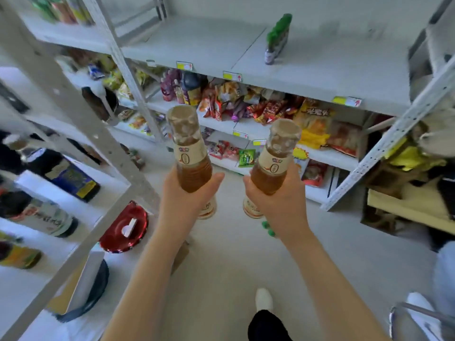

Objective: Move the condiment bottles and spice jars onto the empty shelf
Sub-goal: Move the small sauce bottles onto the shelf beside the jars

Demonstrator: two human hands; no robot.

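The left hand [182,190] is wrapped round the middle of the left bottle [189,148], thumb across the front. The right hand [278,195] holds the matching right bottle [275,156] the same way. Both amber bottles stand upright, caps up, side by side and apart from each other. I judge this grip suits setting them straight down. Their bases poke out below the palms, so they can meet the board before any finger does.

The empty shelf [197,45] lies ahead of and above both hands. Its front edge [232,76], which carries price tags, sits just beyond the caps, so the bases have to rise over that lip.

A green-topped bottle [277,39] stands on the shelf, up and to the right of the right hand. It is probably a sauce too, though blur hides its label. Bare board spreads to its left, above the left hand, and that looks like the open room.

The left post [128,77] slants up beside the left hand and the right post [406,119] stands well off from the right hand, with a wide gap between them. Snack packets [246,104] fill the shelves under the edge, behind the bottles. Dark bottles [69,175] sit on a side shelf well to the left of the left hand.
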